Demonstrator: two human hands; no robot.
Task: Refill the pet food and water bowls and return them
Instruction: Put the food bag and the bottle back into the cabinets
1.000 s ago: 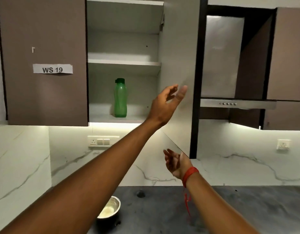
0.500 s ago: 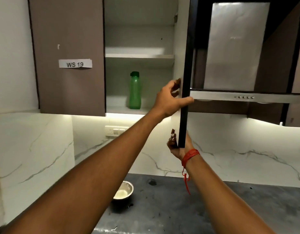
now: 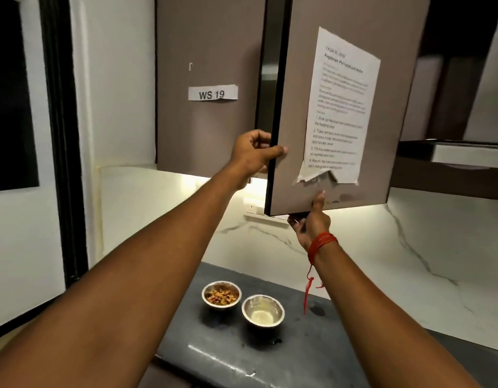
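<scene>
matt taupe cabinet door [image 3: 340,107] with torn paper sheet [image 3: 340,107] above the fingers [image 3: 319,197], shiny steel bowls [image 3: 263,310] on glossy dark stone counter [image 3: 228,357] below

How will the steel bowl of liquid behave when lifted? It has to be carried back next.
The water bowl looks like thin polished steel, so probably light and somewhat slippery. It is shallow and open, so the liquid would likely slosh if tilted. Its rounded base might slide on the dark counter when nudged.
</scene>
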